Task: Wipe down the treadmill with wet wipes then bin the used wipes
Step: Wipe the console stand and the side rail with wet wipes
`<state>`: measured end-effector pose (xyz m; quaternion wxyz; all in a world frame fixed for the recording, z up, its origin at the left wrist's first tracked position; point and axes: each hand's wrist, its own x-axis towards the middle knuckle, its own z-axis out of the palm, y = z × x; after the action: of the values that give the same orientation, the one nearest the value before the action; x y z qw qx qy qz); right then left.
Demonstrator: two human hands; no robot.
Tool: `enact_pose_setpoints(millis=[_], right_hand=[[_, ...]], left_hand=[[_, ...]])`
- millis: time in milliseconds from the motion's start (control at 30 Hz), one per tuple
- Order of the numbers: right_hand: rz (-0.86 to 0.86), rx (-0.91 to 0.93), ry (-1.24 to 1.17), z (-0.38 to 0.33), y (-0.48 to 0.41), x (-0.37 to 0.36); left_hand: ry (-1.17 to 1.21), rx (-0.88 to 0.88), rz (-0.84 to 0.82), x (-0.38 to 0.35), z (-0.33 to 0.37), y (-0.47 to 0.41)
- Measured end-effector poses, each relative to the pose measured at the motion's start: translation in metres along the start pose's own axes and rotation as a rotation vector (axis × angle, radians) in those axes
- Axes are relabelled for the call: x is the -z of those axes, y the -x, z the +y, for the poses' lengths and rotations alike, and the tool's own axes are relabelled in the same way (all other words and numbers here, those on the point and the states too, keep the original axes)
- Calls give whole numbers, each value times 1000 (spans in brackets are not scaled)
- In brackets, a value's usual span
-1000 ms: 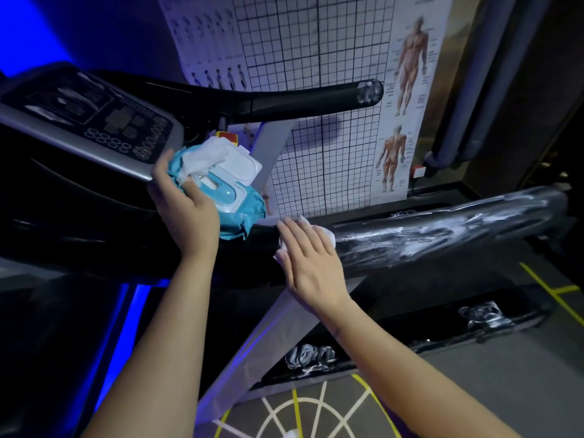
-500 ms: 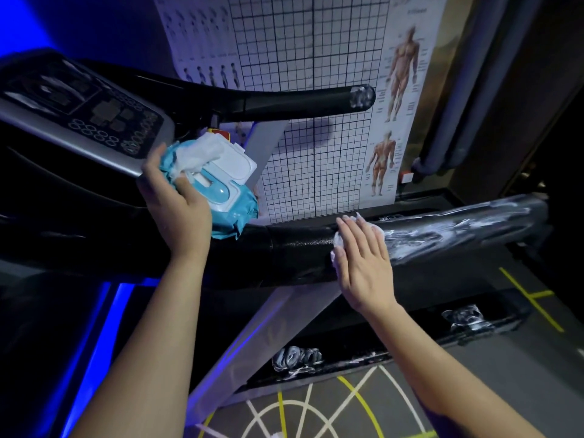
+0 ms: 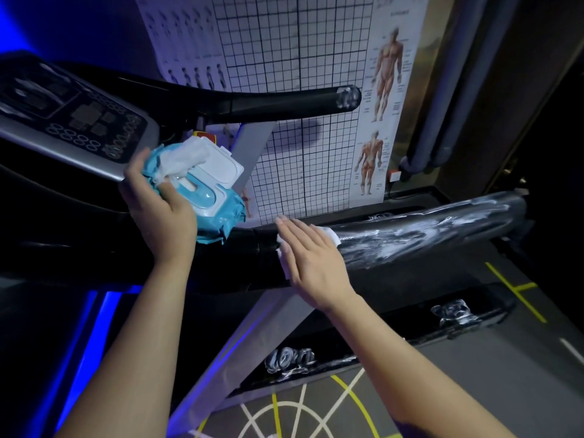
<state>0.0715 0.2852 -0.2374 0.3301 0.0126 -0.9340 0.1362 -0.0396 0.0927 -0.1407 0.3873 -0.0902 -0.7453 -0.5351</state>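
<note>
My left hand [image 3: 161, 207] grips a teal pack of wet wipes [image 3: 215, 203] with its white flip lid open and a wipe [image 3: 183, 161] sticking out of the top. It holds the pack just in front of the treadmill console [image 3: 72, 121]. My right hand [image 3: 311, 257] lies flat, fingers straight, and presses a white wet wipe [image 3: 330, 235] onto the thick black side handrail [image 3: 426, 235]. To the right of my hand the handrail is streaked with wet smears. Most of the wipe is hidden under my palm.
A second black handlebar [image 3: 284, 102] juts out above. A grid chart and anatomy poster [image 3: 316, 105] hang on the wall behind. The treadmill's grey upright [image 3: 246, 330] slants down to the black side rail [image 3: 379, 336], over grey floor with yellow lines [image 3: 515, 289].
My right hand with the wipe slid right along the handrail and has come back left toward the pack. My left hand kept the pack in about the same place.
</note>
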Motion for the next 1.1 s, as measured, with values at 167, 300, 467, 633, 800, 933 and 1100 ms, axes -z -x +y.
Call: enact_pose_setpoints(millis=[167,300,467,633,800,933,1100], right_hand=[[-78,-140,55,59,7,21],[-77,-235,99,113,19,39],[-45,-290,93,140,23,43],[53,-335,73,128,21,37],[45,-308,75,129,22,37],[33,-267,92,137,24,39],[-26,-171,98,162,28,45]], left_hand=[[-3,-11,13,1,-1,-2],[3,-37,61,-1,10,3],[56,-78,69,-24,26,17],[110,-28,42,-57,43,39],[146,31,14,-85,49,60],[199,106,64,-106,59,72],[241,138,50,-139,85,92]])
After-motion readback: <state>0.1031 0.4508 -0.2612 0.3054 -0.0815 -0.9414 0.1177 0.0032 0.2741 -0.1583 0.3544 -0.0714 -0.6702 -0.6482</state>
